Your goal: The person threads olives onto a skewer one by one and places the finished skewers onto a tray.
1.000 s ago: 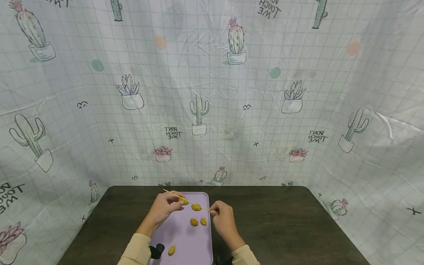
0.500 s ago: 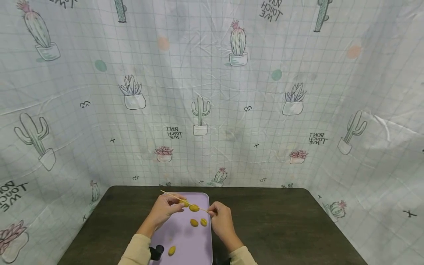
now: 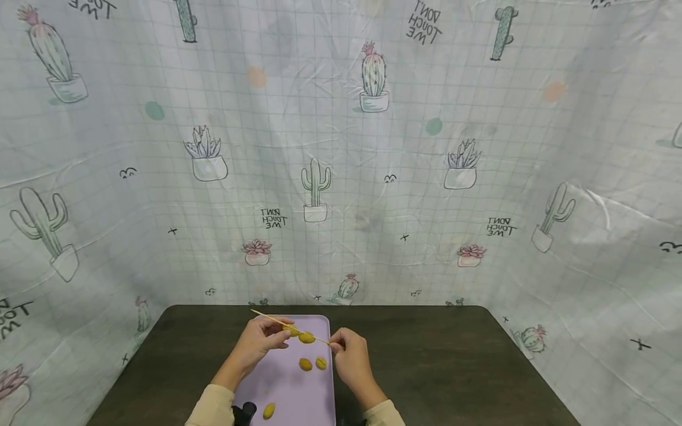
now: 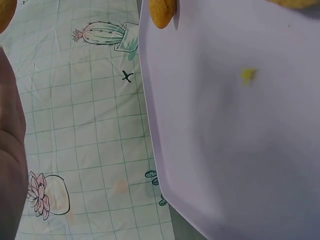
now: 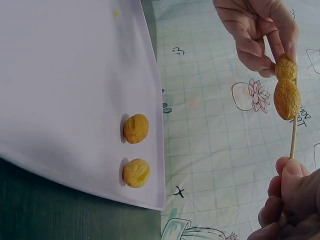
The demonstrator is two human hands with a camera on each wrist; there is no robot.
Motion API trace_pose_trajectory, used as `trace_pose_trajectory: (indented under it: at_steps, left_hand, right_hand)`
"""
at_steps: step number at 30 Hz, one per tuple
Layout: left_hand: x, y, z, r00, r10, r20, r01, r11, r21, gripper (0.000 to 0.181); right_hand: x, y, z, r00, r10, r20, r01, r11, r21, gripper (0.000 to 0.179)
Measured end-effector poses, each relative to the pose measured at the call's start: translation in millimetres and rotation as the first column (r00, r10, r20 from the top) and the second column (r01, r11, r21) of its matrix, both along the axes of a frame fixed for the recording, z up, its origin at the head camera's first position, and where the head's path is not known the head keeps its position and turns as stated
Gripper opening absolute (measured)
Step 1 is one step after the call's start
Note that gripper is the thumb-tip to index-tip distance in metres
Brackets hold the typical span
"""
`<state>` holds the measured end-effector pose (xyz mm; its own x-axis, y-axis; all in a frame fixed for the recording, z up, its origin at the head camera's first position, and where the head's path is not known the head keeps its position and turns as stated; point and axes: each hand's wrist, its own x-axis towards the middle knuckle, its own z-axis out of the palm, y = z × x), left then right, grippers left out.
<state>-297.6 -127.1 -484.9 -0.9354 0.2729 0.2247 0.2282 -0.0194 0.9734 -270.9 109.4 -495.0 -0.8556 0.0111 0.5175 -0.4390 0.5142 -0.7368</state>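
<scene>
A thin wooden skewer (image 5: 293, 140) runs slantwise between both hands above the tray. Two golden-brown oval food pieces sit against each other on it: one (image 5: 287, 100) toward the right hand, the other (image 5: 285, 67) at the left fingertips. My left hand (image 3: 257, 344) pinches that farther piece between thumb and fingers, and the skewer's far end sticks out past it. With thumb and curled fingers, my right hand (image 3: 351, 360) pinches the skewer's near end. In the left wrist view, only the left hand's edge (image 4: 10, 145) shows.
A lilac tray (image 3: 298, 393) lies on the dark table (image 3: 437, 367). On it rest two similar pieces near the right edge, one (image 5: 136, 128) beside another (image 5: 136, 173), and a third (image 3: 269, 410) nearer the front. A yellow crumb (image 4: 248, 76) lies on the tray. A cactus-print curtain (image 3: 341, 148) hangs behind.
My right hand has moved slightly left with the skewer, whose far end now sticks out farther past the left fingers. The two pieces on it have come closer together. The head view has shifted a little.
</scene>
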Motion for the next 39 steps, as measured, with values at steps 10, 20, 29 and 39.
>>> trace_pose_trajectory:
  at_steps: [10, 20, 29, 39]
  left_hand:
    - [8.9, -23.6, -1.7, 0.98, -0.161, 0.116, 0.194, 0.897, -0.397, 0.036]
    - [28.0, -28.9, -2.4, 0.941, -0.335, 0.05, 0.285, 0.702, -0.652, 0.026]
    - [38.6, -10.6, -0.5, 0.953, -0.298, 0.059, 0.227, 0.57, -0.79, 0.024]
    - [44.2, -11.2, -9.2, 0.956, -0.289, 0.053, 0.208, 0.538, -0.817, 0.029]
  right_hand:
    - [-0.3, 6, -4.1, 0.999, 0.006, 0.045, -0.006, 1.0, 0.012, 0.024]
    - [-4.9, 7, -5.8, 1.0, 0.01, 0.029, -0.011, 0.999, 0.031, 0.024]
    - [-6.3, 3, -1.9, 0.998, 0.051, 0.025, -0.052, 0.998, 0.036, 0.022]
    - [-2.0, 5, -2.2, 0.996, 0.059, 0.068, -0.06, 0.998, 0.021, 0.02]
